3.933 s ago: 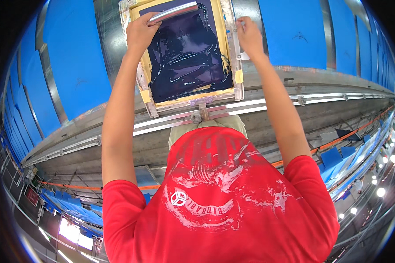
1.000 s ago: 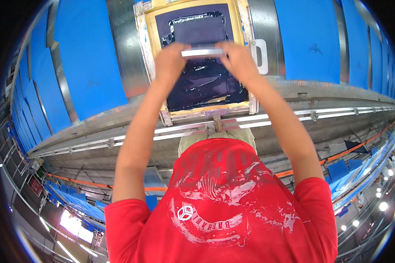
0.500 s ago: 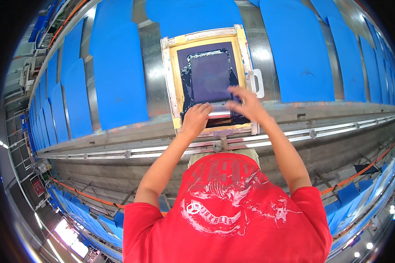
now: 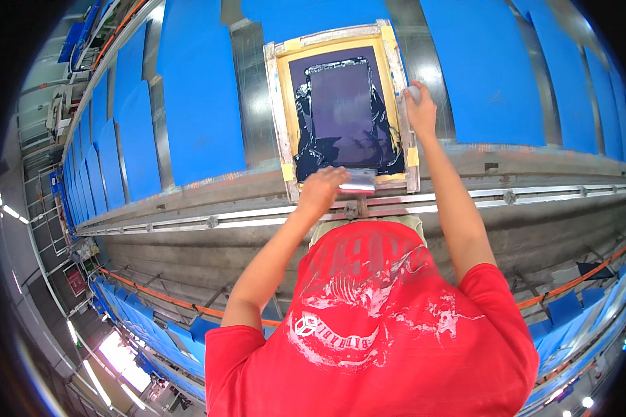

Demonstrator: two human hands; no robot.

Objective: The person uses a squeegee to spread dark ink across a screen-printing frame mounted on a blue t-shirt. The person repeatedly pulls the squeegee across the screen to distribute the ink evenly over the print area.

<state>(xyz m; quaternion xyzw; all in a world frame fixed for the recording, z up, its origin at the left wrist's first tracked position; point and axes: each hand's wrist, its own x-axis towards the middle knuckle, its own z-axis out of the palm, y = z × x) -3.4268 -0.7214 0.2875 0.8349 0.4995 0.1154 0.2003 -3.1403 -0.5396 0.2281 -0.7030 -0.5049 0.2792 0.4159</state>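
Observation:
A screen printing frame [image 4: 275,111], whitish with yellow inner edges, lies on the long table in front of me. Dark ink [image 4: 388,156] surrounds a purple-grey rectangle on its mesh, thickest along the near end. My left hand [image 4: 320,191] is closed on a squeegee [image 4: 359,182] with a silvery face, at the frame's near edge; the fingers cover its left part. At the frame's right side, my right hand [image 4: 422,115] wraps round a white handle [image 4: 414,91], most of which the hand hides.
Blue panels [image 4: 198,90] lie in a row along the table, with bare metal strips [image 4: 254,104] between them. A metal rail [image 4: 257,218] runs along the table's near edge, just before my body. Behind me is another row of blue panels [image 4: 149,316].
My left hand has drawn the squeegee toward me, to the frame's near edge. My right hand has left the squeegee area and taken hold of the white handle.

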